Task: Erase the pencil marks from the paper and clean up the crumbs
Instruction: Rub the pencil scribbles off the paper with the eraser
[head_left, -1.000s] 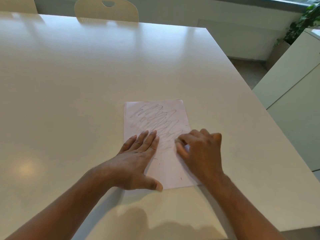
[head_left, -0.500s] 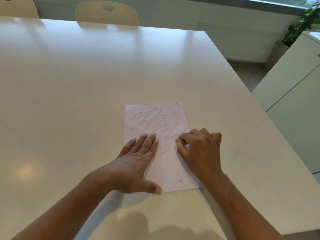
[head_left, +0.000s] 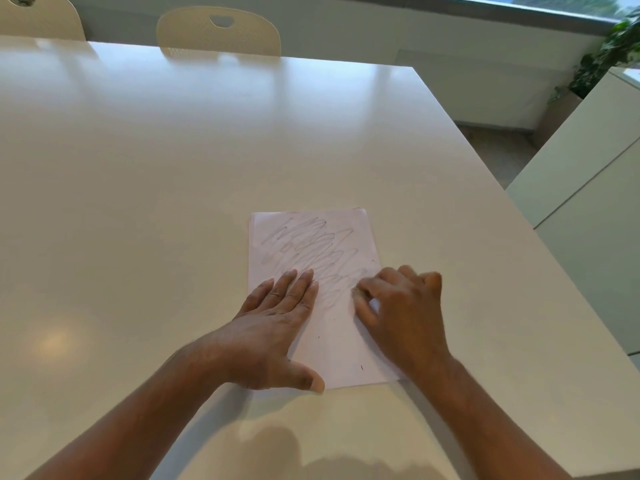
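Two hands rest on the sheet from where I watch. The left hand lies flat, fingers straight and together, pressing down the left half of the paper, which sits on the white table towards its near edge. Grey pencil scribble fills the sheet's far half, and a few dark crumbs dot the near half. The right hand has curled fingers, tips on the paper's right side; I cannot tell whether they pinch anything.
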`<state>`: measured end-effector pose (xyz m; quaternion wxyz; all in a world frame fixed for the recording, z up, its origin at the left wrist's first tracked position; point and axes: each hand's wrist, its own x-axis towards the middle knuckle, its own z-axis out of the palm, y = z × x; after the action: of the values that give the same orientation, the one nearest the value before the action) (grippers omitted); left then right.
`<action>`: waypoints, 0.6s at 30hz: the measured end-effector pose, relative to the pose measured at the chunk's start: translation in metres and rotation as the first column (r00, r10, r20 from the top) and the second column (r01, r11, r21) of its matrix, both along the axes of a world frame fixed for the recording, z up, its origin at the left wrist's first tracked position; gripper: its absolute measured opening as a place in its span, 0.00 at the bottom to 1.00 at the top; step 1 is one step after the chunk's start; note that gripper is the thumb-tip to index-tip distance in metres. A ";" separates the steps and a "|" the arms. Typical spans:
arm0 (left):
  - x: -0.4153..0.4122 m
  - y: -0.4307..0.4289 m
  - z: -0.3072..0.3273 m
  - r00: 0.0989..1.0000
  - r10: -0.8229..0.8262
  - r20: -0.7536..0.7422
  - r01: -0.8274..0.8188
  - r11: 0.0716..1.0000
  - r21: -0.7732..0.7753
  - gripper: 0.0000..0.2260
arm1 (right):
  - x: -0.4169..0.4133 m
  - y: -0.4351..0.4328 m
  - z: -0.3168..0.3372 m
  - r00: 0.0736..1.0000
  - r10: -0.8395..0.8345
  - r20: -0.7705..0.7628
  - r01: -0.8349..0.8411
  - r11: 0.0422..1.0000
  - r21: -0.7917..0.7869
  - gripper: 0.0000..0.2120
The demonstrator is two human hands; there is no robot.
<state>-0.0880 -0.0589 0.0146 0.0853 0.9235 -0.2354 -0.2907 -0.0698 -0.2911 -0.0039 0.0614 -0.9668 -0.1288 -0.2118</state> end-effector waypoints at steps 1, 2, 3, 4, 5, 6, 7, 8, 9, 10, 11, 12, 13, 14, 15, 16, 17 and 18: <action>0.000 0.000 0.000 1.000 0.001 0.002 -0.001 1.000 0.001 0.58 | -0.009 0.003 -0.002 0.999 0.039 0.001 -0.039 0.999 0.001 0.10; 0.000 0.000 0.000 1.000 0.003 0.006 -0.003 1.000 0.000 0.58 | -0.017 0.005 -0.003 0.998 0.066 -0.005 -0.066 0.998 -0.004 0.10; 0.000 0.001 0.000 1.000 0.001 0.010 -0.001 1.000 -0.001 0.58 | -0.018 0.005 -0.003 0.998 0.063 -0.013 -0.063 0.998 -0.014 0.10; 0.000 0.001 0.000 1.000 -0.002 0.014 0.002 1.000 0.000 0.58 | -0.014 0.002 -0.003 0.999 0.032 -0.014 -0.032 0.999 -0.022 0.10; 0.000 0.001 0.000 1.000 -0.005 0.017 0.005 1.000 0.001 0.58 | -0.007 -0.002 -0.002 1.000 -0.011 -0.011 0.011 1.000 -0.024 0.11; 0.000 0.001 -0.001 1.000 -0.006 0.019 0.005 1.000 0.002 0.58 | 0.001 -0.007 -0.001 0.999 -0.048 -0.010 0.048 0.999 -0.022 0.11; 0.000 0.001 -0.001 1.000 -0.005 0.017 0.005 1.000 0.003 0.58 | 0.008 -0.011 0.001 0.997 -0.073 -0.011 0.073 0.997 -0.021 0.10; -0.001 0.001 -0.001 1.000 -0.004 0.015 0.004 1.000 0.003 0.58 | 0.013 -0.014 0.002 0.996 -0.088 -0.017 0.088 0.996 -0.020 0.10; -0.001 0.001 -0.001 1.000 -0.004 0.016 0.004 1.000 0.001 0.58 | 0.013 -0.015 0.003 0.995 -0.096 -0.020 0.095 0.995 -0.021 0.10; -0.001 0.001 -0.001 1.000 -0.003 0.020 0.003 1.000 -0.001 0.58 | 0.009 -0.012 0.003 0.996 -0.091 -0.015 0.091 0.996 -0.019 0.10; -0.001 0.001 -0.001 1.000 -0.002 0.024 0.002 1.000 -0.001 0.58 | 0.002 -0.007 0.002 0.997 -0.070 -0.012 0.070 0.998 -0.010 0.10; 0.000 0.001 -0.001 1.000 -0.001 0.027 0.001 1.000 0.000 0.58 | -0.007 0.000 0.001 0.999 -0.034 -0.010 0.034 0.999 0.004 0.10; 0.000 0.001 -0.001 1.000 0.000 0.026 0.000 1.000 0.001 0.58 | -0.016 0.006 -0.001 1.000 0.020 -0.002 -0.020 1.000 0.009 0.09; 0.000 0.001 -0.001 1.000 0.001 0.021 -0.001 1.000 0.001 0.58 | -0.025 0.010 -0.004 0.997 0.074 0.003 -0.074 0.997 0.007 0.09; 0.000 0.001 -0.001 1.000 0.000 0.020 0.000 1.000 0.000 0.58 | -0.029 0.011 -0.005 0.994 0.108 0.005 -0.108 0.994 -0.006 0.09; 0.000 0.002 -0.002 1.000 -0.001 0.021 0.001 1.000 0.000 0.58 | -0.028 0.009 -0.005 0.994 0.111 0.013 -0.111 0.994 -0.023 0.09; 0.000 0.002 -0.002 1.000 -0.003 0.020 0.003 1.000 0.001 0.58 | -0.022 0.004 -0.005 0.997 0.079 0.025 -0.078 0.996 -0.033 0.09; 0.000 0.002 -0.002 1.000 -0.004 0.017 0.004 1.000 0.000 0.58 | -0.014 -0.002 -0.005 0.999 0.031 0.027 -0.030 0.999 -0.029 0.09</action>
<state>-0.0880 -0.0570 0.0127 0.0826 0.9254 -0.2382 -0.2829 -0.0841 -0.2934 -0.0084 0.0489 -0.9625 -0.1475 -0.2222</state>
